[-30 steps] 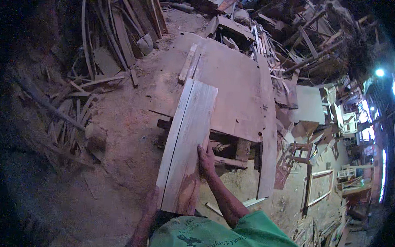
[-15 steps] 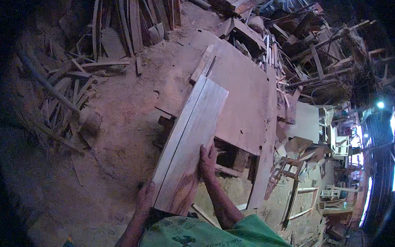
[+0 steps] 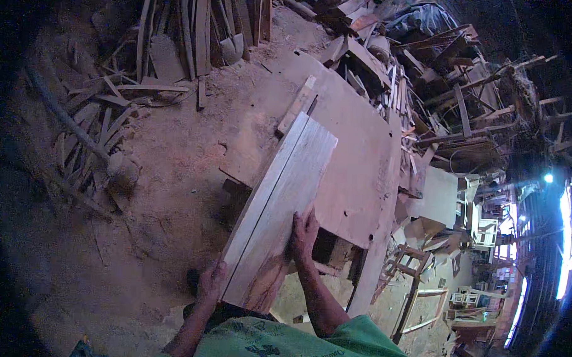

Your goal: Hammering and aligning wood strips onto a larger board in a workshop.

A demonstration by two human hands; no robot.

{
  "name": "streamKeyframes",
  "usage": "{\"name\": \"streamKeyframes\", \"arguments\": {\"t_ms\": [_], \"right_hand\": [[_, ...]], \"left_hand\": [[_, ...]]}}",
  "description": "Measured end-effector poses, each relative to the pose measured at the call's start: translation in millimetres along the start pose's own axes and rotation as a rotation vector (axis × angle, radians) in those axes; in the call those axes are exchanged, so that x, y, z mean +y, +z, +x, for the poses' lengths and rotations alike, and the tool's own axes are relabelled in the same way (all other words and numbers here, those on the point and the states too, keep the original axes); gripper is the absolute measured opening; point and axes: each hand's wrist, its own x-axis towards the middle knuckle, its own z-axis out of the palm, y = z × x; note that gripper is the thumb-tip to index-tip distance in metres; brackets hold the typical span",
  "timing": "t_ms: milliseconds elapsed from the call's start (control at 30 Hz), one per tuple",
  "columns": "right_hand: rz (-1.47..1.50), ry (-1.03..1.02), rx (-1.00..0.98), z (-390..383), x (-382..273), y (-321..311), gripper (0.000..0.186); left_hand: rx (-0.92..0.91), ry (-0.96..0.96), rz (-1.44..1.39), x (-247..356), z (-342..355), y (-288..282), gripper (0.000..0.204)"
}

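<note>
A long pale wooden board (image 3: 289, 185) lies slanted ahead of me, its near end at my waist and its far end over the workbench top. A thin dark lengthwise line sets off a narrow strip along its left side; I cannot tell whether this is a groove or a joint between two pieces. My left hand (image 3: 212, 281) grips the left edge close to the near end. Farther up, my right hand (image 3: 305, 232) holds the right edge, thumb and fingers against the wood. Darker brown grain marks the near right part.
The broad workbench top (image 3: 356, 162) has a few small holes and an opening by my right hand. A narrow wood strip (image 3: 297, 106) lies at its far left. Scrap wood (image 3: 102, 125), a shovel (image 3: 232, 49) and a wooden frame (image 3: 425, 309) stand around on the dusty ground.
My view has shifted slightly, so the bench sits lower in the picture. Both hands keep their grip on the board, in nearly the same places.
</note>
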Motion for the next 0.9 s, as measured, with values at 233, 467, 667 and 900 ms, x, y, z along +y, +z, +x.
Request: {"name": "streamKeyframes", "arguments": {"t_ms": [233, 467, 667, 900], "right_hand": [[0.033, -0.025, 0.007, 38.4, 8.5, 7.7, 0.06], [0.136, -0.043, -0.017, 89.7, 21.7, 14.1, 0.055], [0.111, -0.086, -0.003, 160.9, 32.9, 25.9, 0.05], [0.397, -0.11, -0.127, 244.1, 33.6, 26.3, 0.052]], "left_hand": [[-0.07, 0.033, -0.032, 39.4, 19.4, 8.1, 0.065], [0.001, 0.001, -0.266, -5.9, 83.8, 51.2, 0.065], [0.061, 0.008, -0.198, 28.0, 130.4, 75.6, 0.087], [0.191, 0.093, -0.208, 101.0, 183.9, 101.8, 0.112]]}}
